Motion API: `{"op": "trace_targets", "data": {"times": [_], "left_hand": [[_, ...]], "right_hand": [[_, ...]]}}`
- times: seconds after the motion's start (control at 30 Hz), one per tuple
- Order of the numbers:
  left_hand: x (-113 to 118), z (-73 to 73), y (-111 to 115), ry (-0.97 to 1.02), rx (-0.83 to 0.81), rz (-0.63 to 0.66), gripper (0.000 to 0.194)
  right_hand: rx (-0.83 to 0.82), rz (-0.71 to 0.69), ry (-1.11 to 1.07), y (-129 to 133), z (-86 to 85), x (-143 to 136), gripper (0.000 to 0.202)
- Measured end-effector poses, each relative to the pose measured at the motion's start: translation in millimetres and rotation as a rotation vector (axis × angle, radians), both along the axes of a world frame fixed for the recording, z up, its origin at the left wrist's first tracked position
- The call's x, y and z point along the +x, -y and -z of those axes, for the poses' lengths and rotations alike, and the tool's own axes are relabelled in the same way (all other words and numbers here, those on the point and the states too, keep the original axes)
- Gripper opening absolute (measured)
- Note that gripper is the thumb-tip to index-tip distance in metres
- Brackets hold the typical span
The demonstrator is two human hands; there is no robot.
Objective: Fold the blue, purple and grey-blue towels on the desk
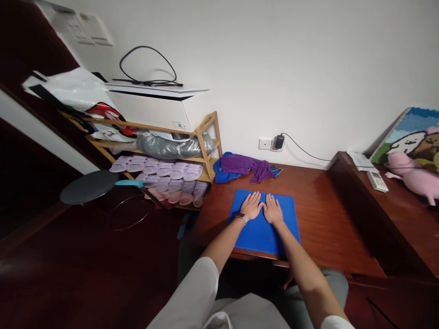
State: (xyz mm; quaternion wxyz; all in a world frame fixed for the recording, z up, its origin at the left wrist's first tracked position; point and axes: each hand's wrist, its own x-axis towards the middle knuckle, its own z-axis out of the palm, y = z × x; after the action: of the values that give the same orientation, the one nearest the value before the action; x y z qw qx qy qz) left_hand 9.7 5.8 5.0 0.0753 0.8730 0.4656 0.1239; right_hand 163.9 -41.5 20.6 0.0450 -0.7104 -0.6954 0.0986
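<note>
A blue cloth (262, 235) lies spread in a flat, nearly square shape on the brown wooden table (325, 219), its near side along the table's front edge. My left hand (251, 206) rests palm down on the cloth's upper half, fingers stretched out, with a watch on the wrist. Beside it, my right hand (273, 210) is also flat on the cloth, and the thumbs nearly meet. Behind the cloth, against the wall, lie a crumpled purple cloth (247, 167) and a blue one (224, 176) partly under it.
On the left stands a wooden rack (209, 155) holding several lilac slippers (171, 169), with a white box (154, 107) on top. A round stool (89, 186) is beside it. A black charger (279, 140) is plugged into the wall. Right, a raised ledge bears a pink plush toy (413, 176) and a remote (377, 181).
</note>
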Motion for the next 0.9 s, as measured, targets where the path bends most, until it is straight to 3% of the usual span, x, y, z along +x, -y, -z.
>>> {"op": "trace_targets", "data": {"times": [0.17,0.33,0.53,0.7,0.8,0.9], "left_hand": [[-47,1.1,-24,-0.031,-0.044,-0.154,0.069],[-76,3.7,-40,-0.041,-0.049,-0.191,0.068],[-70,8.4,-44,-0.045,-0.054,-0.198,0.068],[-67,0.1,-47,-0.049,-0.051,-0.208,0.069],[-47,-5.0,-40,-0.034,0.025,-0.15,0.067],[-13,-3.2,-25,-0.012,0.076,-0.008,0.064]], "right_hand": [[0.0,0.221,0.027,-1,9.4,63,0.075],[0.001,0.26,-0.002,-1,17.1,102,0.076],[-0.011,0.257,-0.009,-2,20.0,101,0.077],[-0.019,0.277,0.04,-2,6.0,94,0.075],[0.057,0.258,0.072,-2,-5.2,67,0.074],[0.102,0.145,0.046,-3,-8.2,26,0.074]]}}
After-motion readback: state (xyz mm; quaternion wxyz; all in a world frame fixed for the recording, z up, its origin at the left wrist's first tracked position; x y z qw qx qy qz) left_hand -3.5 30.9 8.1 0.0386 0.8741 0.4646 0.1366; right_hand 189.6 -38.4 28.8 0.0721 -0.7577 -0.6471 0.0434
